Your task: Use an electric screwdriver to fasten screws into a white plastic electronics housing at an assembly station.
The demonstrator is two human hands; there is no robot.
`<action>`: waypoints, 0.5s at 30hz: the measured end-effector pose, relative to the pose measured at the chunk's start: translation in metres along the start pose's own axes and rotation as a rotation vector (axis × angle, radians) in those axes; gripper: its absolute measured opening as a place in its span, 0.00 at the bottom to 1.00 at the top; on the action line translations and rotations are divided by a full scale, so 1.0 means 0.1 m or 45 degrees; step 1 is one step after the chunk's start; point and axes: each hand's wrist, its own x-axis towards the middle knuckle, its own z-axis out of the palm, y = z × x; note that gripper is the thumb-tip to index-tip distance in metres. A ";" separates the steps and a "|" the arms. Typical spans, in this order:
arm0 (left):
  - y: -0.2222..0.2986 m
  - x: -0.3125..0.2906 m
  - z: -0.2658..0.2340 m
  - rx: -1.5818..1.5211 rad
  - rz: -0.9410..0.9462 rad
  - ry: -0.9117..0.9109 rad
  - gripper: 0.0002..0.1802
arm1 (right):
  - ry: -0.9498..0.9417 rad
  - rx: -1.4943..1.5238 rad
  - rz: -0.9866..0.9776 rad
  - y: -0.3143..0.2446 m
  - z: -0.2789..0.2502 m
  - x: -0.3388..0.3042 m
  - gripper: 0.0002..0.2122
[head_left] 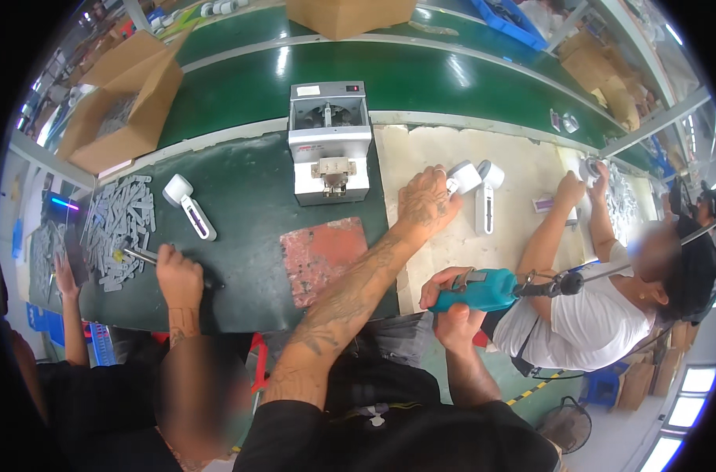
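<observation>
My left hand reaches out over the tan work surface, its fingers closed on a white round-headed device. The hand hides part of that device. Beside it lies a second white device, with a round head and a long handle bearing a dark slot. Nearer to me, my right hand is wrapped around a teal electric screwdriver, which lies roughly level and points to the right. A grey and white screw feeder stands ahead, left of my left hand. Its tray of screws is too small to make out.
A worn red mat lies before the feeder, and another white device sits to its left. Two co-workers flank me: one hand is near a pile of grey parts; other hands work at right. A carton stands far left.
</observation>
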 end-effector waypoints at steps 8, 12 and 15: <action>-0.26 -0.92 -1.34 -0.076 0.289 0.106 0.19 | -0.125 -0.008 0.032 0.09 0.11 0.24 0.39; -0.46 -1.18 -1.63 0.113 0.380 0.108 0.18 | -0.159 -0.141 -0.004 0.27 0.22 0.44 0.34; -0.62 -1.28 -1.65 0.174 0.472 0.134 0.17 | -0.168 -0.271 -0.100 0.36 0.25 0.65 0.33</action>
